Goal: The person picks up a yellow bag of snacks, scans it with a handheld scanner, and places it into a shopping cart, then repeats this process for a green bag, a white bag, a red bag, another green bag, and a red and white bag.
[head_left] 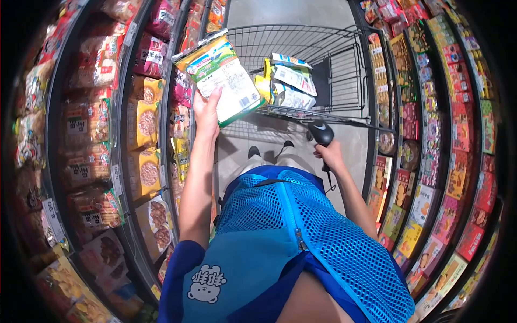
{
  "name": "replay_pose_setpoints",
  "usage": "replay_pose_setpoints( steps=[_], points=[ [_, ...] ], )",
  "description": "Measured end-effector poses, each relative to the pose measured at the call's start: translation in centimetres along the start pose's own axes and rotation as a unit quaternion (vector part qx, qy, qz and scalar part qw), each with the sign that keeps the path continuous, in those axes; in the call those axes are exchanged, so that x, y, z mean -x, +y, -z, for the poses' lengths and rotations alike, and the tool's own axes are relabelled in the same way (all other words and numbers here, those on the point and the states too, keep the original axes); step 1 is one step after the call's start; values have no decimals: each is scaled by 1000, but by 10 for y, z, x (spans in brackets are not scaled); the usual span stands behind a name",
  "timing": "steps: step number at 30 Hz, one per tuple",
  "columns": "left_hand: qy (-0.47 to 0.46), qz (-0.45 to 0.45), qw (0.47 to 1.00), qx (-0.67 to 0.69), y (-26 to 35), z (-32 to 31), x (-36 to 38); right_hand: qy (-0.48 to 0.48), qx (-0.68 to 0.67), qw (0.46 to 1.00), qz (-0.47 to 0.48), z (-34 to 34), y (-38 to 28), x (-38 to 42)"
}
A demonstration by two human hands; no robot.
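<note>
The left hand (pixel 206 116) holds a snack packet (pixel 219 78) up in the upper middle-left of the frame, fingers closed on its lower left corner with the thumb laid up the printed back. The packet's long axis runs diagonally from upper left down to lower right, so most of it stands above and to the right of the grip, its barcode end pointing toward the centre. The right hand (pixel 329 156) sits lower, right of centre, wrapped around the handle of a handheld scanner (pixel 322 133) whose dark head points up and left; packet and scanner are apart, with the packet's lower right corner the part nearest the scanner. Whether a finger rests on the trigger I cannot tell. Behind both, a wire trolley (pixel 344 70) carries similar packets (pixel 291 81), between shelves (pixel 124 134) of goods.
</note>
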State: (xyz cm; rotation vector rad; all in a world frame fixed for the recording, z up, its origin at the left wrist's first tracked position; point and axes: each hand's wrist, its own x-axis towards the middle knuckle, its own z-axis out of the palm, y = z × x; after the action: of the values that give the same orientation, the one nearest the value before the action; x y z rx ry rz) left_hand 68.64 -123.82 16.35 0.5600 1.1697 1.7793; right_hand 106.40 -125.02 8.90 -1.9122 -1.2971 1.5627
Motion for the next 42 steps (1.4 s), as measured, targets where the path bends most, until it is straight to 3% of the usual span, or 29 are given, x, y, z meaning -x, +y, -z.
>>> replay_pose_setpoints(
  steps=[10,13,17,21,24,28,32,33,37,42],
  points=[
    [-27,11,998,-49,-14,-13,-19,-164,-85,982,48,-77,-102,32],
    [-25,16,998,-53,-14,-17,-20,-153,-91,981,82,-74,-118,34],
    [-42,57,997,-4,-12,-24,-8,8,-169,970,178,-73,-135,36],
    [-70,72,995,14,-9,-48,11,-1,-241,950,200,-69,-142,26],
    [-11,-41,987,-157,-26,-50,13,39,-193,949,245,-65,-151,28],
    [-14,-31,961,-275,-30,-61,26,95,-104,946,292,-63,-159,35],
    [-49,-27,984,-169,-41,-65,28,85,-62,939,328,-60,-170,42],
    [-64,39,985,-156,-36,-65,27,84,-46,941,326,-60,-171,43],
    [-43,96,985,-136,-20,-72,41,70,-38,939,334,-56,-170,32],
    [-106,112,984,-84,-16,-70,47,58,-40,942,328,-50,-170,19]
  ],
)
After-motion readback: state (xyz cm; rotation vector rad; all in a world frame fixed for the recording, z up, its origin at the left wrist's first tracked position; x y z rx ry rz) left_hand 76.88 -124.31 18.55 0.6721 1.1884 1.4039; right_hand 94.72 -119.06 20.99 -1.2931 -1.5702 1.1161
